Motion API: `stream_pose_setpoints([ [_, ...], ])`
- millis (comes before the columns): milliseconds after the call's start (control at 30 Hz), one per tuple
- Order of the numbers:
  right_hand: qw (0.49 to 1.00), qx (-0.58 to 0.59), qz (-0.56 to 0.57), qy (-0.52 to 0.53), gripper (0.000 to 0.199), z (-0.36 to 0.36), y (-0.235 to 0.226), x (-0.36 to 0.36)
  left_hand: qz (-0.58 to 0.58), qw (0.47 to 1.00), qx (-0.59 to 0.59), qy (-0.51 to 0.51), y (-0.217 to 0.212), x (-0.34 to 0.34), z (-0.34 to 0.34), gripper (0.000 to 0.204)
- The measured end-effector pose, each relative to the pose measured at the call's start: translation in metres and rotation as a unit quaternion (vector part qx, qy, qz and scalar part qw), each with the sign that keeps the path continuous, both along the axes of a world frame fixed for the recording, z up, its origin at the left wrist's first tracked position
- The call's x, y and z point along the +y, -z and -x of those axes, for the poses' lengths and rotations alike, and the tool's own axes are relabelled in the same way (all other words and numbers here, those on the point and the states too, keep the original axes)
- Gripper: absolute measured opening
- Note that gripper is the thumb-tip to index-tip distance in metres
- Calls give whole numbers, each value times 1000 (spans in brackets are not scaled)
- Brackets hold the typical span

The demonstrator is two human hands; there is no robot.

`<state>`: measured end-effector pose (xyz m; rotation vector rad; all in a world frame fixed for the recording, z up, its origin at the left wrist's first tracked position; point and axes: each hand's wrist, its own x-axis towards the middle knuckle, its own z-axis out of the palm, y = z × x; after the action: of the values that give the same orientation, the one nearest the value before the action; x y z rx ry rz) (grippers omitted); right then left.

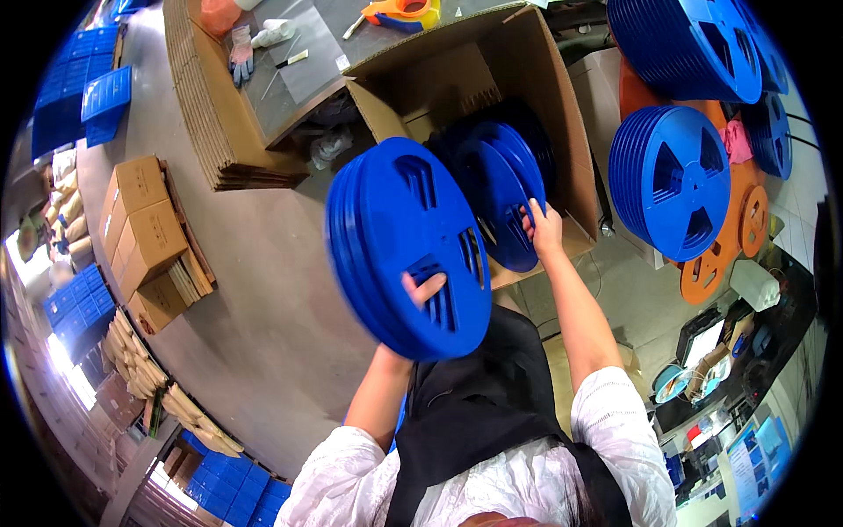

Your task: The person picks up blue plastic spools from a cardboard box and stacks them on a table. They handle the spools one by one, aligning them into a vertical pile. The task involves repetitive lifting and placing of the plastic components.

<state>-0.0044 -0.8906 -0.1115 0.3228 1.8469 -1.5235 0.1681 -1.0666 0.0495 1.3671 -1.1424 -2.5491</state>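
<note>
My left hand [422, 289] grips a thick stack of blue plastic reels [399, 246] through a slot, holding it up on edge in front of me. My right hand [543, 227] rests on the rim of more blue reels [500, 180] that stand on edge inside an open cardboard box [536, 79]. The held stack is just left of the box and overlaps its front left corner.
Stacks of blue reels [672, 180] and orange reels [742, 220] lie at the right. A table [299, 61] with a glove, tape dispenser and tools is behind the box. Flat cardboard sheets [206, 114], closed cartons [145, 228] and blue trays [83, 97] sit on the floor at left.
</note>
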Motion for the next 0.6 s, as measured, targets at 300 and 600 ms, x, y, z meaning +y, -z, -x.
stream_pose_setpoints([
  [300, 998, 42, -35, 25, 32, 1, -12, -2, -34, 993, -72, -92, 180, 18, 50, 77],
  [600, 987, 11, 96, 124, 38, -34, -142, 90, -161, 954, -249, -41, 116, 39, -57, 74],
])
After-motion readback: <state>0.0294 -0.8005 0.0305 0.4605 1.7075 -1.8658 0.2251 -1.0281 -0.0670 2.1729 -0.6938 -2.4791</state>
